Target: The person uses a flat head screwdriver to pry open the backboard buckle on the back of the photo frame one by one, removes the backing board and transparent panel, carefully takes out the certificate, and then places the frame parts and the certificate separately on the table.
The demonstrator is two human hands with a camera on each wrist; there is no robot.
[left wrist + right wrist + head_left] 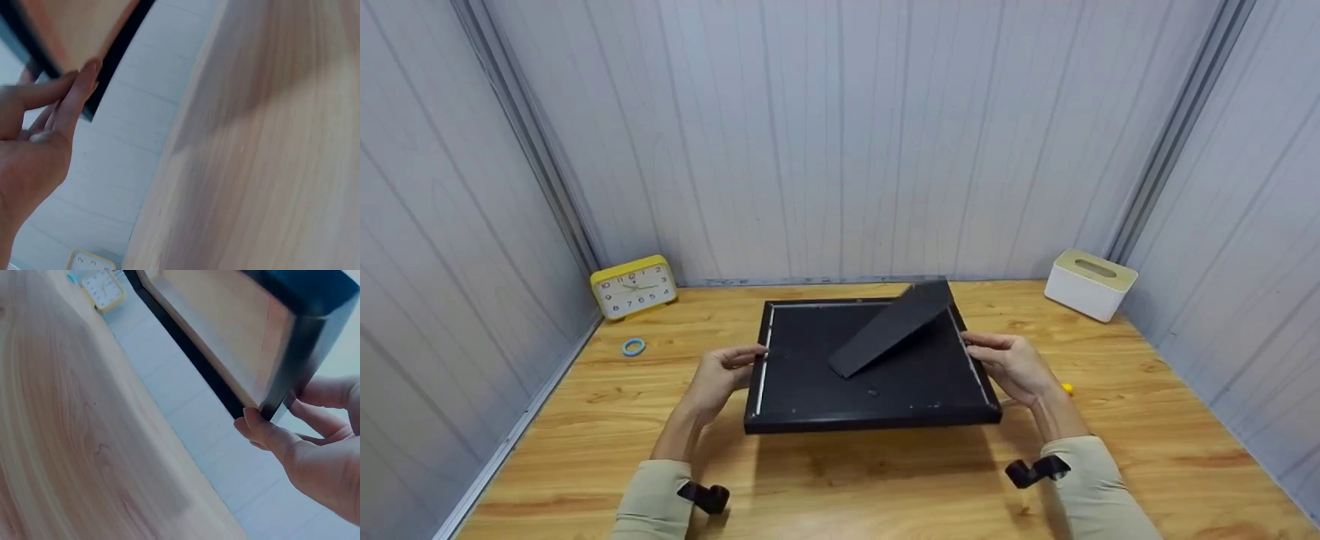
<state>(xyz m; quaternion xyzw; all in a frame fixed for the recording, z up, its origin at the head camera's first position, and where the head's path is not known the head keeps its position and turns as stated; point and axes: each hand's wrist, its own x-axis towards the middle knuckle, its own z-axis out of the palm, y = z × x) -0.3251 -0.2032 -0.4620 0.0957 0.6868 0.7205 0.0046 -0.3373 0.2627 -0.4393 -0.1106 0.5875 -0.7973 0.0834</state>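
Note:
A black picture frame (802,382) is held above the wooden table, its back turned up toward the head camera. On that back a black easel stand (896,326) lies at a slant, its wide end reaching the far right corner. My left hand (722,382) grips the left edge between thumb and fingers. The right edge is pinched by my right hand (1012,367). Both wrist views look from below at the frame's front, where the black border (191,354) surrounds a glossy pane (219,309) with wood tones in it.
At the back left stands a yellow alarm clock (634,287), with a light blue ring (633,346) lying in front of it. A white tissue box (1087,289) with a wooden lid sits at the back right. Beside my right wrist a small yellow thing (1067,388) shows.

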